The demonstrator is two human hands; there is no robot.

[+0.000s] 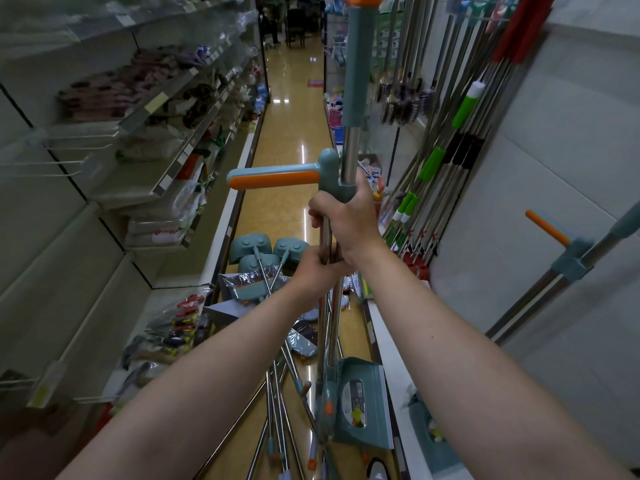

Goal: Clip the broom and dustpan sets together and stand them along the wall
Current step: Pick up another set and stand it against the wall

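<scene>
I hold a broom and dustpan set upright in the aisle. My right hand (pixel 346 220) grips the two steel poles just below the teal clip and its teal and orange side handle (pixel 277 177). My left hand (pixel 317 268) grips the same poles (pixel 327 327) right beneath it. The broom pole's teal grip (pixel 358 64) rises past the top of the view. The set's teal dustpan (pixel 363 400) stands on the floor below. A clipped set (pixel 561 271) leans against the white wall at the right.
Several loose brooms, poles and teal dustpans (pixel 266 251) lie piled on the glossy floor (pixel 294 116) ahead and below. Shelves of packaged goods (pixel 145 98) line the left. Mops and brooms with green and red grips (pixel 450 150) hang on the right wall.
</scene>
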